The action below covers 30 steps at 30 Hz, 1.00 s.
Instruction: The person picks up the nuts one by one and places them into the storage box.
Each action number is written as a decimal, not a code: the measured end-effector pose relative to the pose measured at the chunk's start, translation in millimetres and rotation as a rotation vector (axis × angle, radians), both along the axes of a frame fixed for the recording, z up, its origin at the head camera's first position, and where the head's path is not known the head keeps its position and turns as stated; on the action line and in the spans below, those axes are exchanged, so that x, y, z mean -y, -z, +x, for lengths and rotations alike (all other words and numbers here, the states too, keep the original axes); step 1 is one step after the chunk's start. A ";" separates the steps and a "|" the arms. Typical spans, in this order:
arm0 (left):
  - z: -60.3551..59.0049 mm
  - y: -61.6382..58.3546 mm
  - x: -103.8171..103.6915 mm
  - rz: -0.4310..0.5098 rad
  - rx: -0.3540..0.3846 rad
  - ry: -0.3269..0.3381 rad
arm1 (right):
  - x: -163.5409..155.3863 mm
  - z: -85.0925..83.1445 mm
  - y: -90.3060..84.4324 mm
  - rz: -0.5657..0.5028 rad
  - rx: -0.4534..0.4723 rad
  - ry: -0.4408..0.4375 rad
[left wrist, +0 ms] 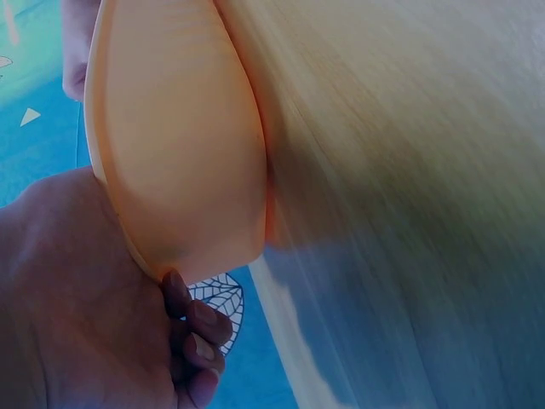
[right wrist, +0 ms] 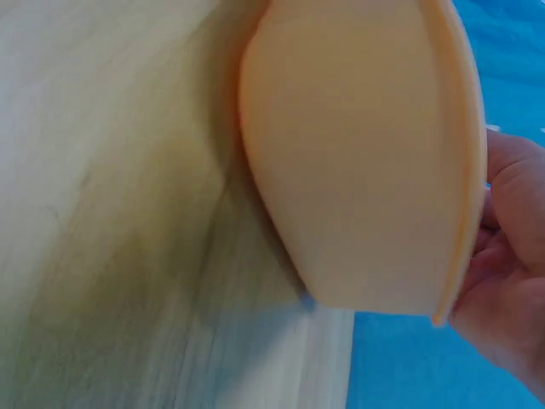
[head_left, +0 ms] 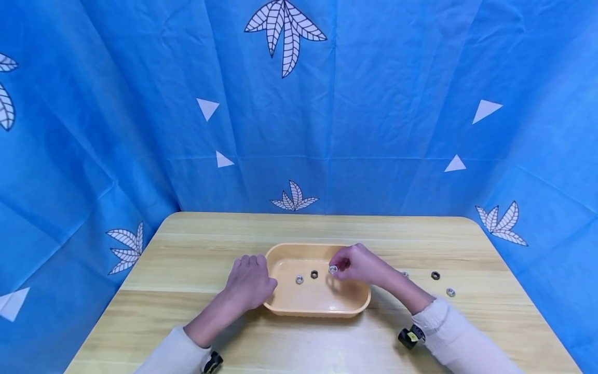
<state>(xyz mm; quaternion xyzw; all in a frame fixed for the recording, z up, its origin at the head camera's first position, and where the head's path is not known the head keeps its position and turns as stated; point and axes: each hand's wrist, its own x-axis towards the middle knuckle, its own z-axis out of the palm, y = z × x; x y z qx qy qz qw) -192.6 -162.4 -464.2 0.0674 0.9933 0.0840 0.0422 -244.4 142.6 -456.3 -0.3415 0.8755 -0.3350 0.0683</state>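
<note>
Silver nut (head_left: 333,269) in right hand (head_left: 359,265)

I'm looking at a staged recording booth, not a lived-in room: a blue leaf-print cloth (head_left: 374,104) hangs on 3 sides round 1 small wooden desk (head_left: 196,239).

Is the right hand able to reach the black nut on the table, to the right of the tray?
Probably yes: the black nut lies in the open beside the right hand's forearm, though the right hand now pinches a silver nut.
</note>
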 end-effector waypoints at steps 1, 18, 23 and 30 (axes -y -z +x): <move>0.1 0.1 0.0 0.001 0.000 0.001 | 0.9 0.3 0.5 0.009 -0.002 -0.006; 0.6 -0.1 1.5 0.006 0.009 0.004 | 14.1 1.3 7.1 0.219 -0.044 -0.129; 1.9 0.1 0.8 0.000 0.004 0.010 | 13.3 3.0 9.1 0.260 -0.079 -0.171; 2.2 -1.8 0.8 -0.011 -0.002 0.016 | 13.1 2.5 12.0 0.285 -0.140 -0.193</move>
